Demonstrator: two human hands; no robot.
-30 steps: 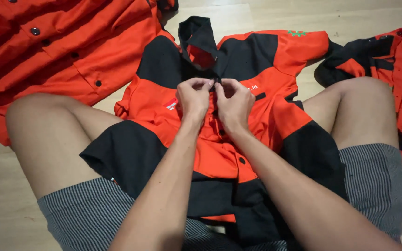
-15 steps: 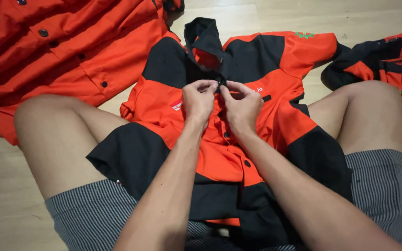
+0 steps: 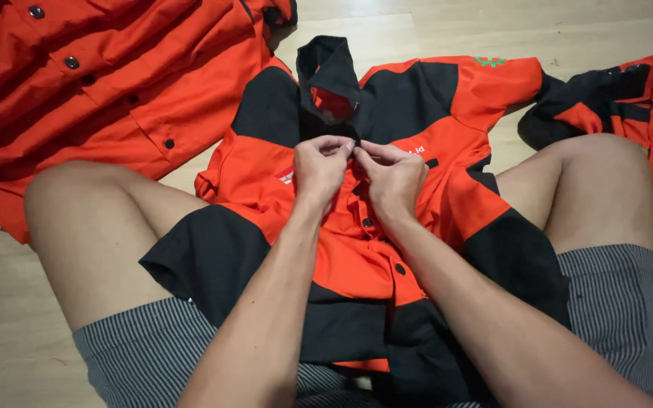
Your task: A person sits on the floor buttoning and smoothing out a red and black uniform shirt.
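Sitting on my pale wooden floor [image 3: 9,355], I have the orange and black short-sleeved button-up shirt [image 3: 357,264] spread across my lap. My left hand [image 3: 322,168] and right hand [image 3: 394,175] both pinch its front placket just below the black collar [image 3: 329,66], fingertips touching. Farther off, an orange buttoned garment [image 3: 100,83] lies left, another orange and black garment [image 3: 629,106] right.

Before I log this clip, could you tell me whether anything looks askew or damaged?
Nothing looks damaged. The left hand and right hand pinch the orange-and-black shirt near its collar; other shirts lie rumpled on the floor.
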